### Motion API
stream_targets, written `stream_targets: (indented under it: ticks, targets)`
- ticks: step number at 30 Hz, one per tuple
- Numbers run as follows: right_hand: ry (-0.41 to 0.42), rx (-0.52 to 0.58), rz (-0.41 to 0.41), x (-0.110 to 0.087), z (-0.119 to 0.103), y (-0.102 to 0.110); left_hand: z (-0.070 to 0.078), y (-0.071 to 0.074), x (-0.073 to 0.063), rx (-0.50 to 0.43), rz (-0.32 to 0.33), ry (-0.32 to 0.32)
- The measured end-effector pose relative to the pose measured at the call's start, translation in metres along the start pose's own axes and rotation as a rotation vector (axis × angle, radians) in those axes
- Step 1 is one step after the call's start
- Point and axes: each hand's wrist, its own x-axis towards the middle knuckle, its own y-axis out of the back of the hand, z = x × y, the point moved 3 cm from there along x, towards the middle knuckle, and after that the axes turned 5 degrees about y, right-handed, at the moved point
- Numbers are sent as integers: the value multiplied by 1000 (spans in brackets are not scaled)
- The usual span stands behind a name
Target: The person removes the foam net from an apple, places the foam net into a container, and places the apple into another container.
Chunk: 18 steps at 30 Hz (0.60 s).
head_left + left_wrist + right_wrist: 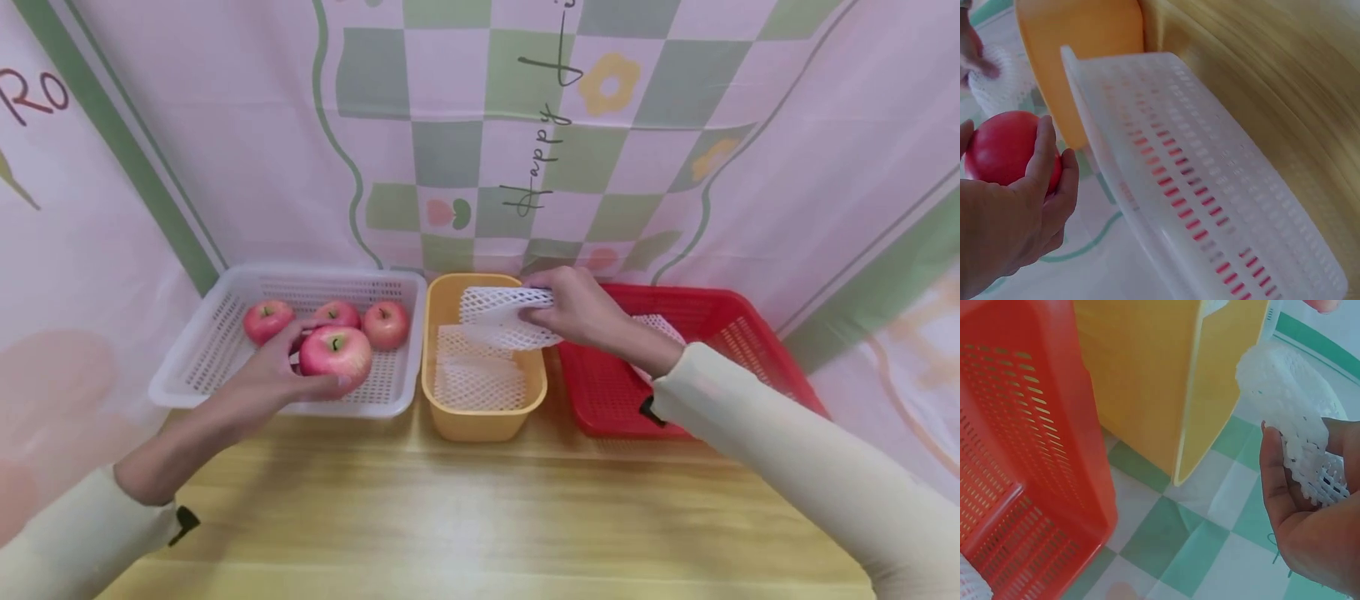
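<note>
My left hand (266, 375) grips a red apple (337, 357), held above the white basket (180, 367). Behind it, several more apples (386, 325) lie in that basket. In the left wrist view the fingers curl round the same apple (1007, 147). Over the yellow bin (480, 423), my right hand (573, 308) pinches a white foam fruit net (495, 312) between thumb and fingers. The right wrist view shows this net (1285, 394) partly opened at its far end. More white foam nets (480, 383) lie inside the yellow bin.
To the right stands a red basket (600, 400) with a white foam net-wrapped item (660, 329) inside, partly hidden by my right arm. The three containers line up on a wooden table (465, 508) against a patterned cloth backdrop (450, 150).
</note>
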Motion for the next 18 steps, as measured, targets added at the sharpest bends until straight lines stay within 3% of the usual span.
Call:
stream_targets:
  ticks: [3,10,18]
  targets:
    - [3,-19,-9,8,3,-5,-5,6,6,-29,8,26]
    - [21,-38,10,20,9,-14,-16,23,20,6,57,71]
    - [44,-35,-5,32,10,-25,-32,41,34,-134,76,75]
